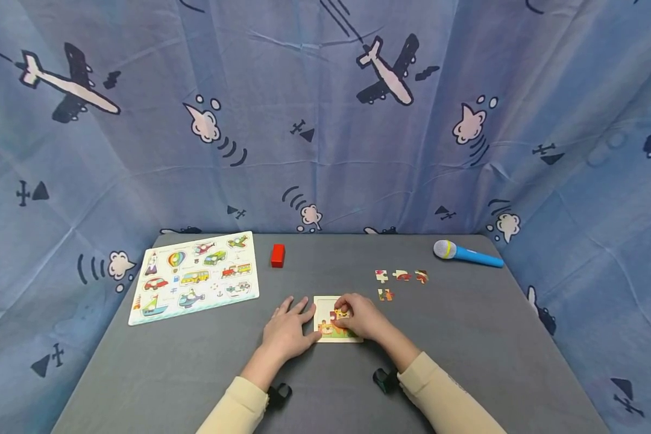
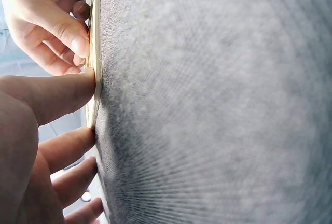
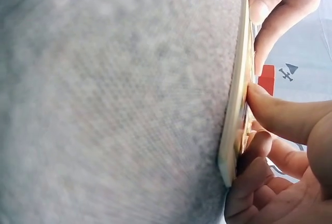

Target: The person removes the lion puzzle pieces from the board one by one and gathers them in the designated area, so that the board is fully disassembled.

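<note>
A small square jigsaw puzzle board (image 1: 339,340) with a pale wooden rim lies on the table, its lower part filled with animal-picture pieces. My left hand (image 1: 287,331) rests at its left side with fingers spread; the thumb touches the rim, as the left wrist view also shows. Over the board's right part, my right hand (image 1: 362,316) has thumb and fingers curled round a jigsaw piece (image 1: 342,313), partly covered by the fingers. In the right wrist view the right thumb (image 3: 282,112) meets the board's surface. Several loose jigsaw pieces (image 1: 402,275) lie to the upper right.
A large vehicle-picture puzzle board (image 1: 206,278) lies at the left. Near the back stands a red block (image 1: 278,255), and a blue toy microphone (image 1: 469,255) lies at the back right. A patterned blue curtain (image 1: 325,120) borders the grey table (image 1: 195,361).
</note>
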`<action>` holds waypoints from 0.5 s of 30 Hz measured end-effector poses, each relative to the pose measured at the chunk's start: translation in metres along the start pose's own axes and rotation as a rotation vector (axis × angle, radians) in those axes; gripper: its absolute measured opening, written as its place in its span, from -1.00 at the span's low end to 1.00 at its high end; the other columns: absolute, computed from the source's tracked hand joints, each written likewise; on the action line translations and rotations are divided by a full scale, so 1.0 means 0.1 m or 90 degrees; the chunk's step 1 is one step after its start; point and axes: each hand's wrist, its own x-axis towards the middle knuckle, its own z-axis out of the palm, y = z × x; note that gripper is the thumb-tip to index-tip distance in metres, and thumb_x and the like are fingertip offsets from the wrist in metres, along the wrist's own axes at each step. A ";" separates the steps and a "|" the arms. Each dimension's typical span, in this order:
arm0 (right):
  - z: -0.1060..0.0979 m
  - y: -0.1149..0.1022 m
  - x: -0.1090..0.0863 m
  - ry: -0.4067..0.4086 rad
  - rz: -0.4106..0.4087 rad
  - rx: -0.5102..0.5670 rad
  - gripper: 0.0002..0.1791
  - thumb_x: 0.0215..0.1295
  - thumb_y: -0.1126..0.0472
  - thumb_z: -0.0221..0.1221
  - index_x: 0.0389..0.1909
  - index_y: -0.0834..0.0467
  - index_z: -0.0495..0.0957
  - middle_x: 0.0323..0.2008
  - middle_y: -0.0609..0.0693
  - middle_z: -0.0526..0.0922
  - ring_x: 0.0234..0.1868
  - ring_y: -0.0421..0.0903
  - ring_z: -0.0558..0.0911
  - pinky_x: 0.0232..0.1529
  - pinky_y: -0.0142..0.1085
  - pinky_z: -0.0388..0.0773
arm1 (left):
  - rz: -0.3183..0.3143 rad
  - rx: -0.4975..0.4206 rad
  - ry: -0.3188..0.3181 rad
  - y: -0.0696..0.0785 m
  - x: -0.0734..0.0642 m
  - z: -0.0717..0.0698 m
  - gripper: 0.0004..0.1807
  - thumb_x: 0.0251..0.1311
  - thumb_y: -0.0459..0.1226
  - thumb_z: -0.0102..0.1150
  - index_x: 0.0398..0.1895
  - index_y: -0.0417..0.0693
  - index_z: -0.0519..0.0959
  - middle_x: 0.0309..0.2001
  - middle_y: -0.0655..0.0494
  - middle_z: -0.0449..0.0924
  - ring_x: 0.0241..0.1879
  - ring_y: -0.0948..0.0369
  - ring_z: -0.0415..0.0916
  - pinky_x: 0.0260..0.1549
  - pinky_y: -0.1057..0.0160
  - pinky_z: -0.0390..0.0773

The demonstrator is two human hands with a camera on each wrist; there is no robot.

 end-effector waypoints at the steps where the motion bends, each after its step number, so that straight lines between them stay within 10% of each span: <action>1: 0.00 0.00 0.00 0.000 0.004 0.005 -0.70 0.14 0.14 0.48 -0.15 0.09 0.62 -0.31 -0.04 0.52 -0.34 -0.12 0.43 -0.30 -0.27 0.40 | -0.001 0.000 -0.001 0.00 0.00 0.00 -0.27 0.16 0.17 0.34 0.39 0.17 0.50 0.48 0.11 0.34 0.54 -0.10 0.11 0.42 -0.18 0.28; 15: -0.03 0.04 -0.02 0.028 -0.028 0.110 -0.76 0.16 0.25 0.45 -0.19 0.06 0.61 -0.43 -0.08 0.62 -0.52 -0.16 0.52 -0.50 -0.36 0.46 | 0.003 0.004 0.006 -0.01 0.00 0.02 -0.28 0.16 0.16 0.34 0.39 0.17 0.51 0.48 0.11 0.34 0.53 -0.10 0.11 0.41 -0.19 0.29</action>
